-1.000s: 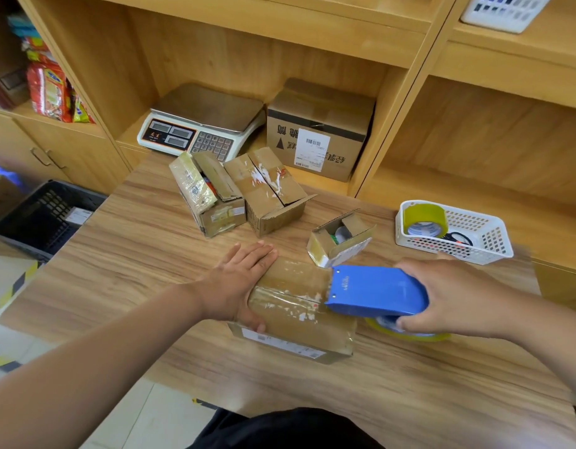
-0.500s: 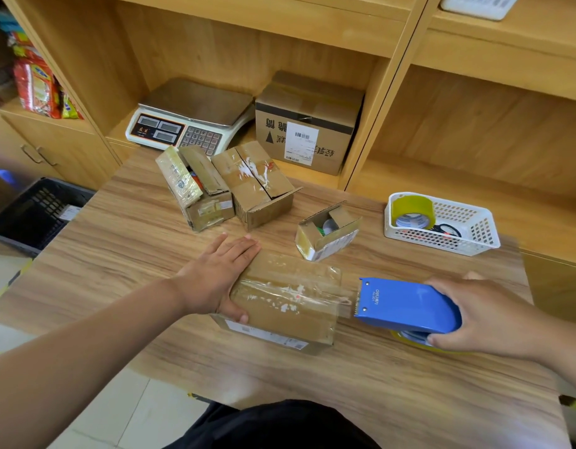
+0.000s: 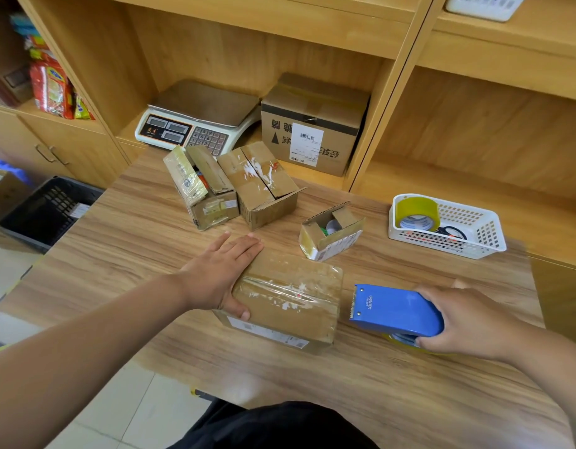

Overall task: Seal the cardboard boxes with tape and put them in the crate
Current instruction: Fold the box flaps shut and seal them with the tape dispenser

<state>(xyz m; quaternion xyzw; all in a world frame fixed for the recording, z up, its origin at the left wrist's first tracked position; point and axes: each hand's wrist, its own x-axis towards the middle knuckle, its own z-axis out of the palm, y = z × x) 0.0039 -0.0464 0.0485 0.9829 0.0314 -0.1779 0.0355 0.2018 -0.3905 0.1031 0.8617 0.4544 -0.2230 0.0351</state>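
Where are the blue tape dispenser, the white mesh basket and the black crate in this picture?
Blue plastic tape dispenser [image 3: 396, 311]: head view, on its smooth blue top cover.
White plastic mesh basket [image 3: 442, 247]: head view, on its front wall.
Black plastic slotted crate [image 3: 55, 196]: head view, on its slotted inner wall.

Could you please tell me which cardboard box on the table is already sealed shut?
The flat box under the left hand, beside the blue tape dispenser; the three boxes behind it have loose or open flaps.
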